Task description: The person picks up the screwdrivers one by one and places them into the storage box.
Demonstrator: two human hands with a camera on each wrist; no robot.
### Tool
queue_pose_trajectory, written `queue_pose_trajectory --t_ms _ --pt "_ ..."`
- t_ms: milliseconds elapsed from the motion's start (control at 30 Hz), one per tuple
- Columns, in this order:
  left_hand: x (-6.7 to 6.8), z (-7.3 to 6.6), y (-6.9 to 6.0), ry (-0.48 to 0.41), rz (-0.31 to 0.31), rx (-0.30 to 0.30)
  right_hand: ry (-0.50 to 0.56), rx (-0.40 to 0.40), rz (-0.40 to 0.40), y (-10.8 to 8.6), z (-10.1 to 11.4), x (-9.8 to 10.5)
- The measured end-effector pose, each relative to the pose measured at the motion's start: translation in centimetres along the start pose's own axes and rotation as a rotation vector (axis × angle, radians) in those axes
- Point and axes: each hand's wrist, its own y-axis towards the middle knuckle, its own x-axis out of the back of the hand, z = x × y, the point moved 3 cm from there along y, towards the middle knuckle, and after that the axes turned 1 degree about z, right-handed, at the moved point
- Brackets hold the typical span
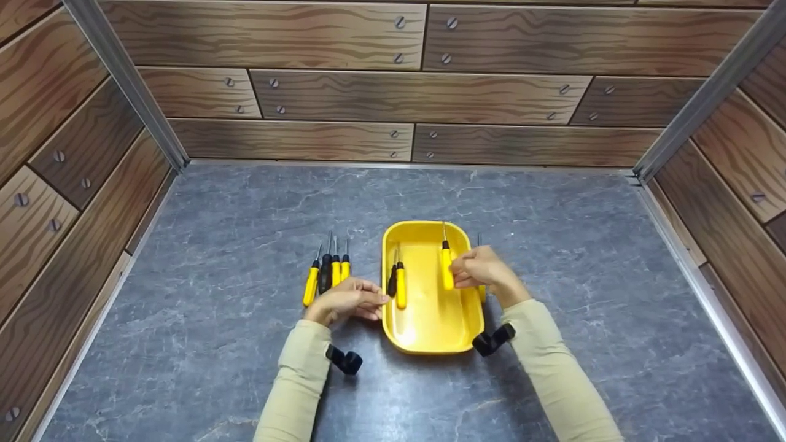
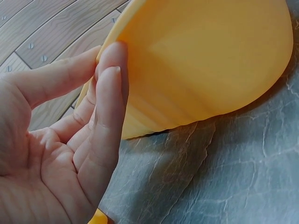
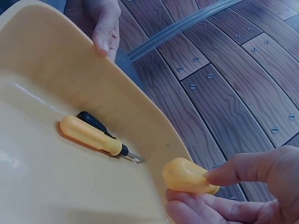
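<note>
My right hand (image 1: pixel 485 270) pinches a yellow-handled screwdriver (image 1: pixel 447 267) over the right part of the yellow tray (image 1: pixel 433 341), its shaft pointing to the back. In the right wrist view the same handle (image 3: pixel 184 175) lies between thumb and fingers of my right hand (image 3: pixel 252 186). My left hand (image 1: pixel 350 299) pinches the tray's left rim; the left wrist view shows thumb and fingers of my left hand (image 2: pixel 70 135) on the edge of the tray (image 2: pixel 201 56). Inside the tray, at the left, lie a black screwdriver (image 1: pixel 392 282) and a yellow one (image 1: pixel 401 287), side by side.
Left of the tray several screwdrivers stand in a row on the grey marbled table (image 1: pixel 202 258), among them a yellow one (image 1: pixel 311 283) and a black one (image 1: pixel 325 273). Another screwdriver (image 1: pixel 482 293) lies beside the tray's right side, partly hidden by my right hand. Wood-patterned walls (image 1: pixel 405 92) surround the table.
</note>
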Motion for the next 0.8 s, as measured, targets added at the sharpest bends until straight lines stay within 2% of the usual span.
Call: queue_pose_trajectory --t_ms 800 --pt "0.1 0.0 0.2 -0.01 -0.003 0.009 -0.006 -0.046 -0.001 0.9 0.3 -1.7"
